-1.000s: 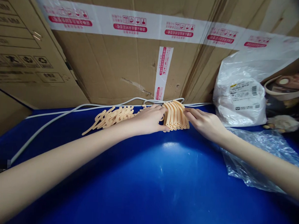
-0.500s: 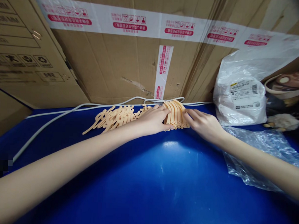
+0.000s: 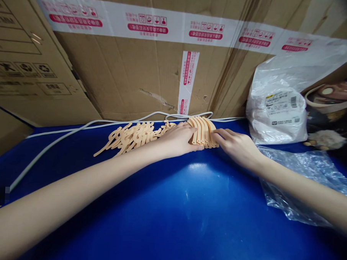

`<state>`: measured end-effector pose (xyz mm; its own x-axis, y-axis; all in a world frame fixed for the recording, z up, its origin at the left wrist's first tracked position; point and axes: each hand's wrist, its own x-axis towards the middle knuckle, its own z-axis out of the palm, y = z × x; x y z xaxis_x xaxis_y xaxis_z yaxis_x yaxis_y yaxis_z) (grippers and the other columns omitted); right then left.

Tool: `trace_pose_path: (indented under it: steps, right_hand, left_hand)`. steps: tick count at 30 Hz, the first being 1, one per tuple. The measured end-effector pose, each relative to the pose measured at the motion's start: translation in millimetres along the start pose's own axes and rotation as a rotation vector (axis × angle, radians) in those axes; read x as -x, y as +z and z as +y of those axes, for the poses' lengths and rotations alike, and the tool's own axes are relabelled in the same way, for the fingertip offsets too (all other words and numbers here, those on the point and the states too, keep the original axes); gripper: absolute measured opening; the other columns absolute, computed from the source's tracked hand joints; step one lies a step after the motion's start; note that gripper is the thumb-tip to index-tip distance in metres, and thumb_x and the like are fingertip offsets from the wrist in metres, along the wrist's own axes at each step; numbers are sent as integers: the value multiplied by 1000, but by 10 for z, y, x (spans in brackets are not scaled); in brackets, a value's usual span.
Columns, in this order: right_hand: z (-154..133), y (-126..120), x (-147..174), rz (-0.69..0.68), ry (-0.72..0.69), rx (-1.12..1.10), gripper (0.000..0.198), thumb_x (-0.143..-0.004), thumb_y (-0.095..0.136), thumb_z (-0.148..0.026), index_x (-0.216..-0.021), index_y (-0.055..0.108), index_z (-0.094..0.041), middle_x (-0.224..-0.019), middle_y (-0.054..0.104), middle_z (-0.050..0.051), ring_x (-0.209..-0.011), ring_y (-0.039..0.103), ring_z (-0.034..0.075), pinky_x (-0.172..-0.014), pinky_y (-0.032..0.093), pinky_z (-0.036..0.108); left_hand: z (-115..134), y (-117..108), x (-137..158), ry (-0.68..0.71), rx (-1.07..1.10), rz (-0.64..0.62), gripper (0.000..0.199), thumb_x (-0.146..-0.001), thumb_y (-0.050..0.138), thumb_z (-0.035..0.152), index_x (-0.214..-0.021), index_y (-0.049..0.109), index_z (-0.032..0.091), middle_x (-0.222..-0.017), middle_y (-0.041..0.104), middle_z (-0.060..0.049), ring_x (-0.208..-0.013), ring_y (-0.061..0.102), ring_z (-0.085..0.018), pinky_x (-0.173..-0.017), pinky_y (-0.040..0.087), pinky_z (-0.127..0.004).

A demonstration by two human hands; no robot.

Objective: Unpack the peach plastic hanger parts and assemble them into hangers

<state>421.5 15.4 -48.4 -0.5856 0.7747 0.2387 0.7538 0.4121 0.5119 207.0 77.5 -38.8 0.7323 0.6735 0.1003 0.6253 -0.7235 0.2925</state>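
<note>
A neat row of flat, peach-coloured curved strips (image 3: 202,130) with small holes at their near ends lies toward the back of the blue table (image 3: 170,206). My left hand (image 3: 181,140) is closed against the row's left side, its thumb along the near ends. From the right, my right hand (image 3: 238,147) presses bent fingers to the outermost strip. Between them the row is held together; some fingertips are hidden. Left of my left hand spreads a loose pile of similar strips with hooked ends (image 3: 133,136), partly covered by my left forearm.
Behind the strips stands a large cardboard box (image 3: 130,74) with another box (image 3: 48,97) at the left. A white cable (image 3: 58,134) runs along the back. At the right sit a white plastic bag (image 3: 278,107), a clear plastic sheet (image 3: 297,181) and a fluffy ball (image 3: 328,140).
Both hands stay at the two sides of the row with hardly any movement. The whole view has shifted slightly.
</note>
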Motion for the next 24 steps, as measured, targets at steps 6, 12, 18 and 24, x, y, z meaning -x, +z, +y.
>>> trace_pose_path:
  steps: [6,12,18,24]
  right_hand:
    - [92,14,-19,-10,133,-364,26,-93,41,-12,-112,59,-12,-110,68,13,-86,68,24,-64,51,32]
    - [265,72,64,-30,245,-706,41,-90,53,-47,-115,60,-16,-112,66,12,-95,67,27,-81,53,41]
    - [234,155,110,-10,238,-756,50,-84,61,-51,-120,58,-17,-111,64,12,-96,66,26,-83,54,43]
    - [205,172,99,-8,243,-748,46,-87,59,-49,-120,57,-16,-113,64,12,-94,67,25,-82,55,43]
  left_hand:
    - [17,-6,23,-16,20,1,63,-83,60,55,-129,55,13,-133,57,-16,-125,50,-31,-102,41,-42]
    - [4,36,27,-7,32,18,68,-82,61,54,-135,48,13,-137,54,-17,-124,50,-33,-100,43,-44]
    - [30,48,16,-3,11,18,63,-83,63,49,-131,51,10,-133,55,-18,-124,49,-33,-102,41,-45]
    - [25,56,10,-9,2,7,64,-81,66,45,-132,49,11,-135,54,-17,-126,48,-31,-104,39,-43]
